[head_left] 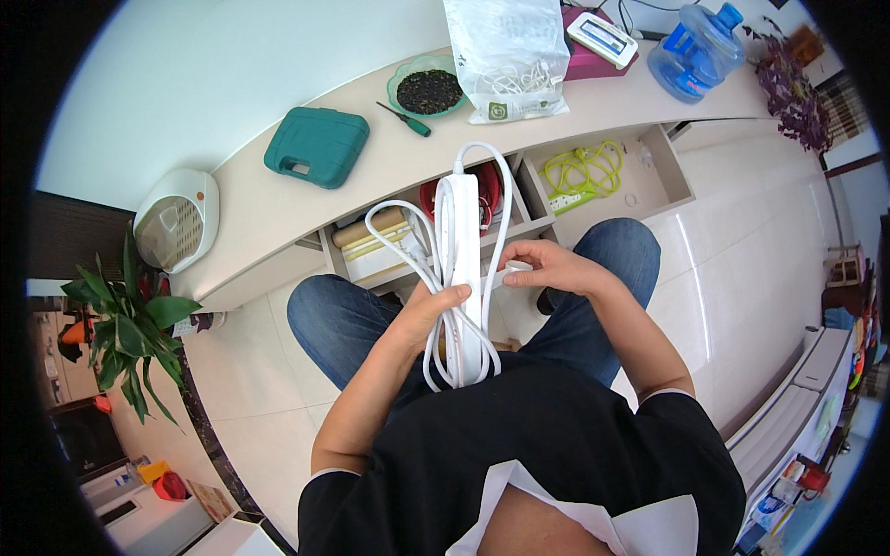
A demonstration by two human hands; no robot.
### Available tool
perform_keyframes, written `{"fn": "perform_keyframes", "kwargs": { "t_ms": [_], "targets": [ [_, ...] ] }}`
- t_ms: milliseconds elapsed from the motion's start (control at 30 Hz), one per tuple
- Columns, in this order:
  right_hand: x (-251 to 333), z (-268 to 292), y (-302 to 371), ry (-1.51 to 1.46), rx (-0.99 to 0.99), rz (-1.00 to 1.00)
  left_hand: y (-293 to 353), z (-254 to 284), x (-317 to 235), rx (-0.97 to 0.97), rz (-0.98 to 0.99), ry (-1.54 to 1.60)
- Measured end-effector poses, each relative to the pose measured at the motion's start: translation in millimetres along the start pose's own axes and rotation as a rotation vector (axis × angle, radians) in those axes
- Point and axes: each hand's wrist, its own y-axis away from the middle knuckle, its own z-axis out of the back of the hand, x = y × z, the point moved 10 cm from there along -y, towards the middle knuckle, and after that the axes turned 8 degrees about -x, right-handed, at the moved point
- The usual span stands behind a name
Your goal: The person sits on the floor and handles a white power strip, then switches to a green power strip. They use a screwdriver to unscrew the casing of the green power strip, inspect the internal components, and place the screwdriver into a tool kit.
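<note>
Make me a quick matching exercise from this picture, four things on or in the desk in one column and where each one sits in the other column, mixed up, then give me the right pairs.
Things:
1. teal case
2. white power strip
3. yellow-green cable
4. blue water jug

Places:
A. in the open drawer on the right
B. at the far right end of the desk top
C. on the desk top, left of the screwdriver
D. held in the left hand, its cord looped around it

Pairs: 1-C, 2-D, 3-A, 4-B
</note>
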Motion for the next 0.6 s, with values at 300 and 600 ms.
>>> {"fn": "perform_keyframes", "kwargs": {
  "t_ms": [300,600],
  "targets": [
    [18.6,0.4,5.3,0.054,0.138,-0.055,10.8,-17.2,-16.5,0.07,0.0,-0.036],
    [35.5,-11.6,-8.7,-0.276,0.104,0.109,10.6,-31.3,-13.9,0.104,0.033,-0.089]
  ]
}}
